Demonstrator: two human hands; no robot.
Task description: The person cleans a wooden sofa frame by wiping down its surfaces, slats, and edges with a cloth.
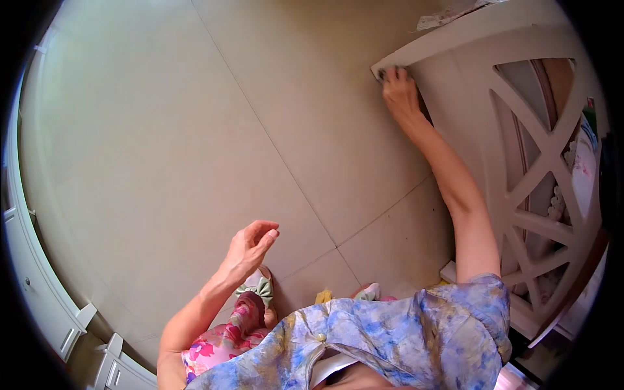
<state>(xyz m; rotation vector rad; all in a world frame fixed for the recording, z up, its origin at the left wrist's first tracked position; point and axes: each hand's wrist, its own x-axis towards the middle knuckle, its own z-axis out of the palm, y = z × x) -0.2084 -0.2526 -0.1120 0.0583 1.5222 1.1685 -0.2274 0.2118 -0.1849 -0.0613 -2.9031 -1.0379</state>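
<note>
My right hand (pixel 401 91) reaches far out to the end of a white wooden panel (pixel 448 78) with a crisscross cut-out lattice, which looks like the end board of a bed. Its fingers are closed against the corner of the panel. A small dark patch shows at the fingertips, but I cannot make out what it is. My left hand (pixel 252 244) hangs in the air above the floor, near a slipper with a green bow (pixel 255 286). Its fingers are loosely bent, thumb apart, with nothing in them.
Beige floor tiles (pixel 162 130) with dark joints spread below. White cabinets with drawers (pixel 39 273) stand along the left edge. Behind the lattice, fabric with a floral print (pixel 585 169) shows. A yellow thing (pixel 324 296) lies by my feet, its kind unclear.
</note>
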